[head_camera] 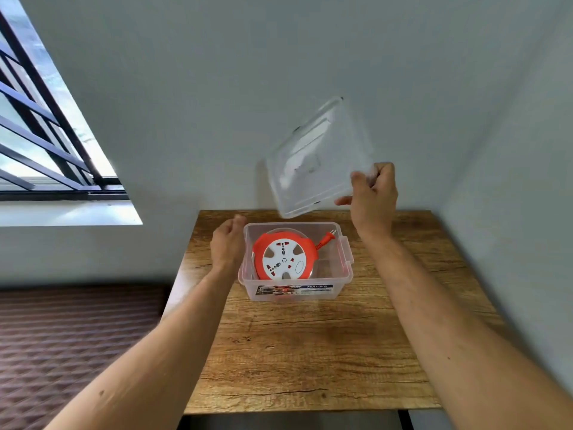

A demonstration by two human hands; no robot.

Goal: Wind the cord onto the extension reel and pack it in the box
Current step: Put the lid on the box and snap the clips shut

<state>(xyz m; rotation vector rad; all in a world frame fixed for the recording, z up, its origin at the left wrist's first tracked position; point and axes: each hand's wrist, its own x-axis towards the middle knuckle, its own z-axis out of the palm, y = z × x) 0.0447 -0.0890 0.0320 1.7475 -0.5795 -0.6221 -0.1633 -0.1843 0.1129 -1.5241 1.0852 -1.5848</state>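
Both bare forearms reach forward. The left hand (227,243) hangs low, fingers loosely curled, holding nothing — the right hand (372,197) is raised higher, its grip pinched, thumb opposing curled fingers.

Left hand (228,243) fingers blurred, curl unclear; touching box (339,271) wall or not, can't tell. Lid (313,159) motion-smeared, its marks unreadable. Box label text mostly too small. Table (310,352) near edge partly cut by arms.

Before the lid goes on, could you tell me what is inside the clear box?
The box holds the orange and white extension reel, its plug lying toward the right wall. The box floor beneath the reel is covered.
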